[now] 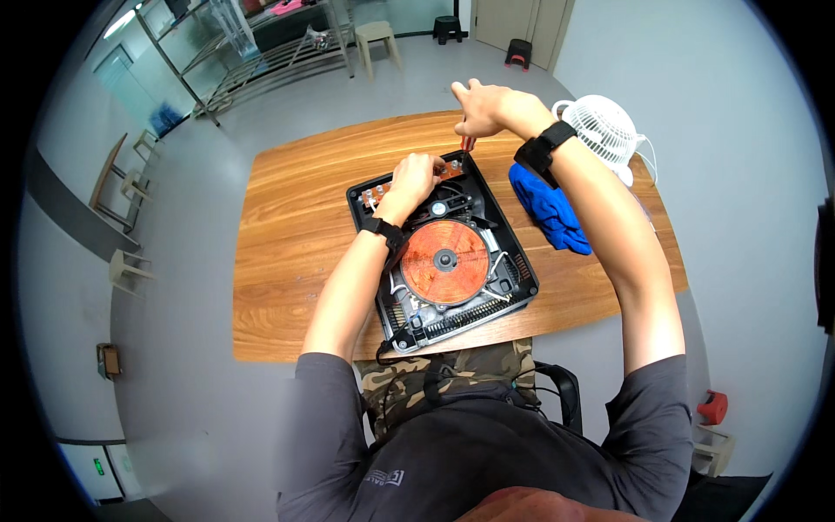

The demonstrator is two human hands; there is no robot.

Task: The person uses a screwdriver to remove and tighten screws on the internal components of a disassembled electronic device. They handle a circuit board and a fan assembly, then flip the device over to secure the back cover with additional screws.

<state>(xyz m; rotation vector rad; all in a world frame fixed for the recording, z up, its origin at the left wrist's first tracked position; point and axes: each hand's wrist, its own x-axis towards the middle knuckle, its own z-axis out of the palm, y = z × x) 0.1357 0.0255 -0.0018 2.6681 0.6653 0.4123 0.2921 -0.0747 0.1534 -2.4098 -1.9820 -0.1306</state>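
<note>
Cooker w/ lid off under both hands: L gripping board, R gripping screwdriver.

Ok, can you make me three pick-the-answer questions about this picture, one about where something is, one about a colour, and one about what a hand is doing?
1. Where is the crumpled blue cloth?
A. right of the opened black induction cooker
B. on the floor
C. on the white fan

2. What colour is the cooker's round coil?
A. green
B. copper-orange
C. white

3. What is the right hand doing?
A. lying flat
B. gripping a red-handled screwdriver
C. holding the cloth

Answers: 1 A, it lies on the wooden table beside the cooker. 2 B, the disc looks orange. 3 B, fingers are closed above the tool.
</note>
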